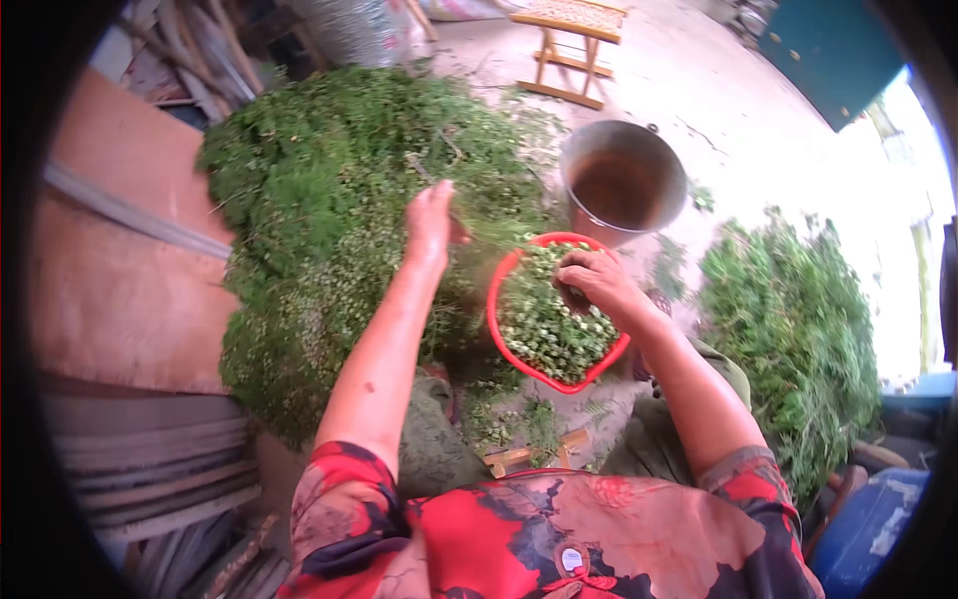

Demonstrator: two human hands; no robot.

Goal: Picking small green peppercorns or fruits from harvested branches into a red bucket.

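My left hand (431,225) is closed round the stems of a feathery green sprig (489,232), whose blurred leafy end reaches right toward a basin. That red-rimmed basin (496,329) stands between my knees, filled with small pale green and whitish buds or seed heads (555,344). Over its right side, my right hand (599,285) has its fingers curled down; what they hold, if anything, is hidden. A large heap of cut green plants (329,200), dotted with pale heads, spreads on the floor to the left and beyond my left hand.
A metal bucket (627,225), brownish inside, stands just past the basin. Another pile of leafy stems (783,344) lies at right. Farther off is a wooden folding stool (571,20). Boards (130,290) lean at left, and a blue container (878,534) sits at lower right.
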